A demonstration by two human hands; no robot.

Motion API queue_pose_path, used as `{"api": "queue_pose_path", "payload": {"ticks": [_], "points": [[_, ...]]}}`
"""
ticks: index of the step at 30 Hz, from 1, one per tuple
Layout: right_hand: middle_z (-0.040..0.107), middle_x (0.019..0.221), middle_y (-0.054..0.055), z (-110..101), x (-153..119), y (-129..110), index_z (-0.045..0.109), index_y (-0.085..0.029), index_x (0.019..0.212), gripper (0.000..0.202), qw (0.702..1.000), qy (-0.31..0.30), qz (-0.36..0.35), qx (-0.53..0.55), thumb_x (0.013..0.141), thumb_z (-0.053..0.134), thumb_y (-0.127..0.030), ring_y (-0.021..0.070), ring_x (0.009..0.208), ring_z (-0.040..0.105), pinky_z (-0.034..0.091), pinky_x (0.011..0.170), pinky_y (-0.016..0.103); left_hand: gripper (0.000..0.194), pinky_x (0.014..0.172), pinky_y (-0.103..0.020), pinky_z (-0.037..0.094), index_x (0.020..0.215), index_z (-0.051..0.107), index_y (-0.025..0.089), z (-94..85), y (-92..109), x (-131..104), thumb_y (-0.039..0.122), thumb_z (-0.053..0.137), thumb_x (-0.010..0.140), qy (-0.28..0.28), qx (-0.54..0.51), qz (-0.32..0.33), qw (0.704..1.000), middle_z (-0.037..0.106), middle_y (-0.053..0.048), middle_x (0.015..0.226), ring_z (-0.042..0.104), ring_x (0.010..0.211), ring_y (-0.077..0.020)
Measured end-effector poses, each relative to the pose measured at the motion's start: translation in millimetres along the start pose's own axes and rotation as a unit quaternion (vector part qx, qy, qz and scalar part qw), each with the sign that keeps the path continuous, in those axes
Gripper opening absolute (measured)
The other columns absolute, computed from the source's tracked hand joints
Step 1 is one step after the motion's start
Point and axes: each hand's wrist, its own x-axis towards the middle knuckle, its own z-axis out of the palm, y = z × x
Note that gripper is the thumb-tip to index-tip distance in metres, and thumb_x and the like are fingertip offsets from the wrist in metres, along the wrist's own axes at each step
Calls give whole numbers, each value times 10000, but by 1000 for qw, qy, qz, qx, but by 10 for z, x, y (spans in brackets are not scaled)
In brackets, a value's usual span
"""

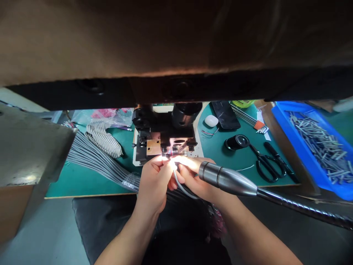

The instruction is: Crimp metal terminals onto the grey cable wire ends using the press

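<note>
While we look down from the head camera, our left hand [154, 180] and right hand [197, 176] meet at the front of the press [165, 136], under the glare of a gooseneck lamp [227, 180]. Both hands are pinched shut on a thin white wire [180, 186]: the left fingertips close on its end right at the press's jaw, the right fingers grip it just behind. The wire loops down from the fingertips toward our lap, so its free end points away from us, straight into the tooling, with the left hand nearer the press. The glare hides the wire's very tip.

Left of the hands, a bundle of grey cables [93, 158] fans across the green surface [82, 180]. To the right lie scissors [268, 165], a black loupe [237, 141], a phone [226, 115] and a white earbud case [211, 120]. Farther right, a blue tray [296, 147] holds short grey pieces. A dark bar covers the top of the view.
</note>
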Motion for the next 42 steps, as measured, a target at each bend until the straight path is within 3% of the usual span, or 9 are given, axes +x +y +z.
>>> {"api": "queue_pose_path", "payload": {"ticks": [9,12,17,22,34,42], "points": [[662,678,-23,-37,15,-22,679,-208,783,227,998,-36,37,21,944,519,-226,120,594,577,452,569,233,228,413,-143,359,605,585,166,-19,-17,4,170,531,826,-6,8,14,1000,652,8,521,495,412,-59],[697,734,-5,-42,-14,-7,676,-216,794,210,999,-32,7,-7,935,520,-220,145,639,613,486,624,267,219,420,-140,363,621,596,162,-12,-2,-7,167,529,830,-4,14,14,1000,658,6,528,503,417,-57],[618,576,7,-26,-162,151,689,-242,707,213,996,36,-54,-61,857,547,-189,187,591,603,514,636,329,199,412,-154,360,634,595,166,1,7,-4,200,560,827,11,20,-2,1000,650,4,515,496,403,-66],[712,725,-7,-21,-239,208,765,-289,968,315,990,53,-133,3,836,523,-137,173,589,620,528,605,322,209,403,-165,347,591,578,177,4,6,-1,193,572,800,15,21,0,1000,590,34,487,493,398,-70],[636,631,-40,-39,-197,142,744,-304,902,315,988,37,-152,-1,789,511,-123,153,524,556,479,563,322,207,422,-170,338,588,567,184,-4,0,0,184,568,795,14,22,12,1000,538,54,463,484,401,-70],[639,635,-32,-27,-225,145,747,-307,944,331,989,35,-144,-7,801,515,-120,167,569,590,493,587,324,196,428,-175,334,595,569,180,0,-2,-5,196,578,790,18,33,8,999,539,46,466,480,404,-74]]}}
